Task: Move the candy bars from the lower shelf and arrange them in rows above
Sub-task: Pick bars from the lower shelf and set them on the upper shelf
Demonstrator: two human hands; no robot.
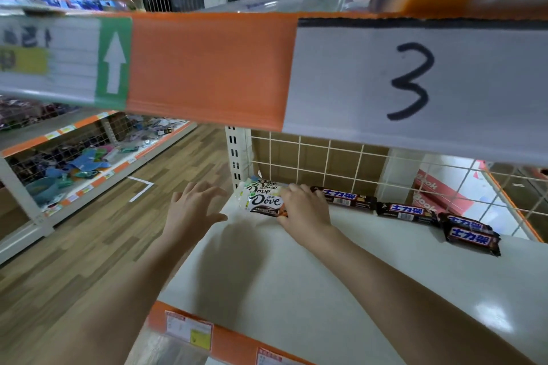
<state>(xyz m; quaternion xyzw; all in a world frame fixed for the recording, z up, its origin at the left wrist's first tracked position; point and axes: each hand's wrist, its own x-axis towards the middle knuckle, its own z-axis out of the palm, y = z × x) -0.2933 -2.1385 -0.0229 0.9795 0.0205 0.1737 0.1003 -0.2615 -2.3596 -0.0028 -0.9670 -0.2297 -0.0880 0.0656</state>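
With both arms reaching in under the shelf edge marked 3 (415, 80), I read the scene from the left. My left hand (194, 206) hovers at the left end of the white shelf (296, 275), its fingers spread and relaxed, gripping nothing, just beside the stack of Dove bars (262, 197) at the back left corner. Those bars lie flat with their long axis running left to right, and my right hand (305, 207) rests on their right end, fingers curled over the front wrapper; I judge it has hold of the top bar, though the thumb is hidden. So the stack sits between my two hands, the right one nearer. Further right, the dark bars (407, 212) lie end to end along the wire back panel (326, 157), the last two stacked, well apart from either hand.
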